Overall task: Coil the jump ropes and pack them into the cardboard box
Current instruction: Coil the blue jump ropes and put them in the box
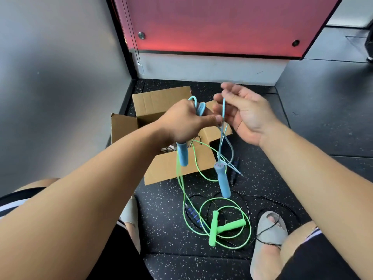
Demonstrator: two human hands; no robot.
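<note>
My left hand (186, 121) grips a light blue jump rope, with cord loops (198, 107) coiled at its fingers and one blue handle (182, 153) poking out below the fist. My right hand (245, 111) is beside it, palm up with relaxed fingers, and a strand of the blue cord (223, 110) runs past its fingertips. The second blue handle (223, 180) dangles below on the cord. An open cardboard box (171, 165) sits on the floor under my hands. A green jump rope (226, 227) lies coiled on the floor in front of it.
A black rope with blue-ringed handles (193, 215) lies tangled under the green one. My slippered feet (269, 245) rest on the speckled black floor. A grey wall (60, 77) stands at the left, and a red panel (218, 23) behind the box.
</note>
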